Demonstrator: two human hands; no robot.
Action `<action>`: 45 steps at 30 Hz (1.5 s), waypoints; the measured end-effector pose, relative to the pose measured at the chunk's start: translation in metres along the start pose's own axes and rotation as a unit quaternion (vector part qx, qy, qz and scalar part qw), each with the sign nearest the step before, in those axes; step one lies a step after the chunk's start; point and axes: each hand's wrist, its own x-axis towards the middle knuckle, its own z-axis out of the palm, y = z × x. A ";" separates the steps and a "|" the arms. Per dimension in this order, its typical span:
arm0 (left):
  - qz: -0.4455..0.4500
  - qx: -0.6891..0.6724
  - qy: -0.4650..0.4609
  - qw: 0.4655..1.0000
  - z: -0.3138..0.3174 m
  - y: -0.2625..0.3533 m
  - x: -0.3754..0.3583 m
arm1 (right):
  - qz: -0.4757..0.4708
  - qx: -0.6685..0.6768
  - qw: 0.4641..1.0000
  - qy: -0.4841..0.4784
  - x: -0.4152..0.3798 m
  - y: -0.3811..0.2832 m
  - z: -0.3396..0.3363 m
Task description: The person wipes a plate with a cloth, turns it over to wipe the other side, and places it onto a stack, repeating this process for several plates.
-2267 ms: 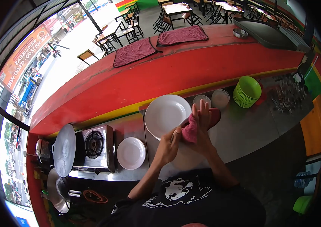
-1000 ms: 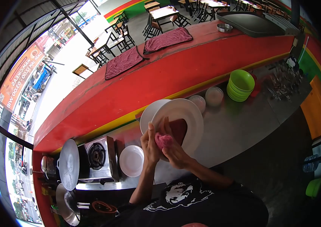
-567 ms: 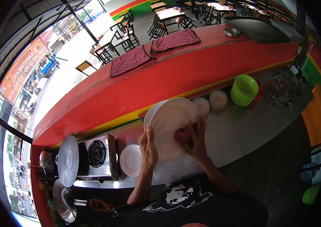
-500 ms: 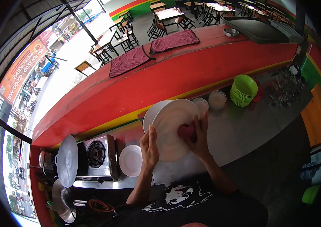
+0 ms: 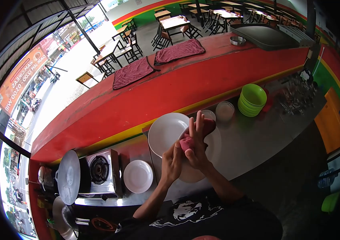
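Note:
My left hand (image 5: 172, 162) holds the left side of a large pale plate (image 5: 214, 147), above the metal counter. My right hand (image 5: 198, 146) presses a dark pink cloth (image 5: 208, 126) against the plate, with part of the cloth bunched between the two hands. Both hands cover much of the plate. Just behind and left of them is a large white bowl (image 5: 165, 132), partly hidden. A smaller white bowl (image 5: 138, 176) rests on the counter to the left.
A stove (image 5: 99, 169) and a big pan (image 5: 69, 177) stand at left. Glasses (image 5: 225, 111), stacked green bowls (image 5: 252, 100) and cutlery (image 5: 298, 94) sit along the right side. Behind runs a red ledge (image 5: 170, 94) with pink towels (image 5: 180, 52) and a black tray (image 5: 264, 36).
The plate has turned and moved right and down, uncovering more of the large white bowl. My right hand has moved left and up with the cloth, closer to my left hand. The view has shifted slightly.

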 end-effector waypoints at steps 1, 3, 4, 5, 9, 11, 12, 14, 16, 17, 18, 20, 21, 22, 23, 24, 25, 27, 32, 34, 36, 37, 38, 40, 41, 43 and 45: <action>-0.005 -0.016 0.015 1.000 0.001 0.000 -0.001 | 0.008 0.029 0.999 -0.037 -0.003 -0.006 0.003; -0.008 -0.045 0.047 0.998 0.000 0.003 0.000 | 0.039 0.111 0.991 -0.070 -0.015 -0.016 0.009; -0.014 -0.046 0.055 0.997 -0.003 0.002 0.000 | 0.043 0.134 0.986 -0.093 -0.021 -0.019 0.011; -0.021 -0.046 0.063 0.997 -0.007 0.002 0.000 | 0.048 0.157 0.980 -0.116 -0.028 -0.022 0.013; -0.036 -0.059 0.095 0.993 -0.013 0.008 0.000 | 0.048 0.086 0.980 -0.173 -0.047 -0.028 0.011; -0.036 -0.049 0.105 0.993 -0.014 0.006 -0.001 | 0.015 0.027 0.981 -0.191 -0.062 -0.015 0.009; -0.032 -0.037 0.103 0.993 -0.017 -0.002 -0.002 | -0.002 -0.002 0.980 -0.200 -0.064 -0.011 0.006; -0.023 -0.026 0.108 0.994 -0.019 -0.004 -0.003 | 0.018 -0.068 0.977 -0.203 -0.065 -0.012 -0.003; -0.014 -0.027 0.121 0.992 -0.018 0.001 -0.003 | 0.023 -0.143 0.971 -0.190 -0.066 -0.007 -0.014; -0.009 -0.032 0.128 0.991 -0.019 0.000 -0.003 | 0.017 -0.184 0.967 -0.176 -0.068 0.002 -0.018; -0.004 -0.038 0.136 0.990 -0.021 -0.003 -0.003 | 0.010 -0.225 0.961 -0.161 -0.069 0.010 -0.022; 0.000 -0.034 0.139 0.990 -0.023 -0.004 -0.004 | 0.020 -0.251 0.958 -0.134 -0.062 0.025 -0.032; -0.001 -0.024 0.135 0.991 -0.024 -0.003 -0.005 | 0.024 -0.264 0.957 -0.121 -0.057 0.030 -0.035; -0.001 -0.015 0.131 0.991 -0.025 -0.002 -0.006 | 0.039 -0.228 0.969 -0.084 -0.051 0.033 -0.037; 0.002 0.004 0.108 0.994 -0.025 0.001 -0.008 | 0.053 -0.191 0.979 -0.046 -0.044 0.036 -0.037; 0.006 0.023 0.086 0.996 -0.024 0.005 -0.011 | 0.066 -0.152 0.986 -0.008 -0.038 0.039 -0.038; 0.009 0.041 0.065 0.997 -0.022 0.008 -0.014 | 0.070 -0.135 0.988 0.007 -0.032 0.042 -0.039; 0.010 0.065 0.049 0.997 -0.017 0.014 -0.018 | 0.078 -0.098 0.992 0.035 -0.023 0.047 -0.039; -0.004 0.075 0.024 0.997 0.005 0.019 -0.031 | 0.060 -0.136 0.988 0.047 -0.011 0.027 -0.021; 0.004 0.079 0.033 0.996 0.007 0.008 -0.032 | 0.035 -0.085 0.995 0.038 -0.010 0.013 -0.008; 0.034 0.069 0.064 0.995 0.011 -0.001 -0.031 | 0.002 -0.037 0.999 0.011 -0.020 -0.002 0.004; 0.033 0.057 0.078 0.995 0.010 -0.004 -0.030 | 0.013 0.002 1.000 0.003 -0.027 -0.008 0.013; 0.031 0.044 0.093 0.994 0.009 -0.006 -0.029 | 0.025 0.041 0.999 -0.006 -0.036 -0.015 0.022; 0.001 0.015 0.092 0.996 0.002 0.000 -0.026 | 0.055 0.081 0.994 -0.056 -0.052 -0.020 0.023; -0.028 0.000 0.077 0.997 -0.006 0.009 -0.026 | 0.074 0.082 0.989 -0.097 -0.059 -0.021 0.022; -0.038 0.012 0.073 0.997 -0.014 0.004 -0.025 | 0.042 0.024 0.983 -0.176 -0.072 -0.011 0.017; -0.024 0.039 0.095 0.994 -0.012 0.002 -0.025 | 0.034 -0.025 0.982 -0.184 -0.080 0.000 0.013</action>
